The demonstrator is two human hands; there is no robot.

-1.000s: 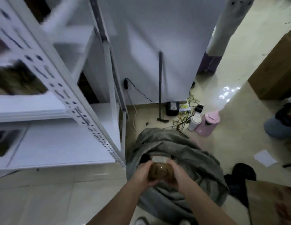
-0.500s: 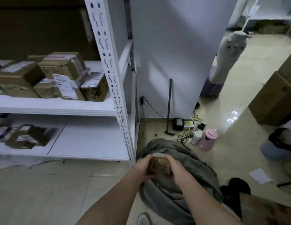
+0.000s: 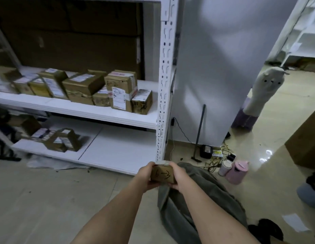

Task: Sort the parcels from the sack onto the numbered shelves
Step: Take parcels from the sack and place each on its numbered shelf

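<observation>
A small brown cardboard parcel (image 3: 163, 174) with "6-3" handwritten on its face is held between both hands in front of me. My left hand (image 3: 145, 176) grips its left side and my right hand (image 3: 178, 177) grips its right side. Below and to the right, the grey sack (image 3: 197, 199) lies slumped on the floor. The white metal shelving unit (image 3: 164, 85) stands ahead on the left. Its middle shelf (image 3: 100, 111) carries several labelled brown parcels (image 3: 121, 92). The bottom shelf (image 3: 118, 150) holds a few parcels (image 3: 63, 140) at its left.
A pink jug (image 3: 236, 170) and a white cup (image 3: 224, 168) stand on the floor by tangled cables (image 3: 214, 154) and a thin dark rod (image 3: 199, 131) against the white wall. A large cardboard box (image 3: 306, 140) sits at right. Paper (image 3: 294, 222) and dark shoes (image 3: 265, 229) lie at lower right.
My view has tilted up and turned left, bringing the shelves and their parcels into sight. Both hands have lifted the parcel off the sack, and its handwritten face now shows.
</observation>
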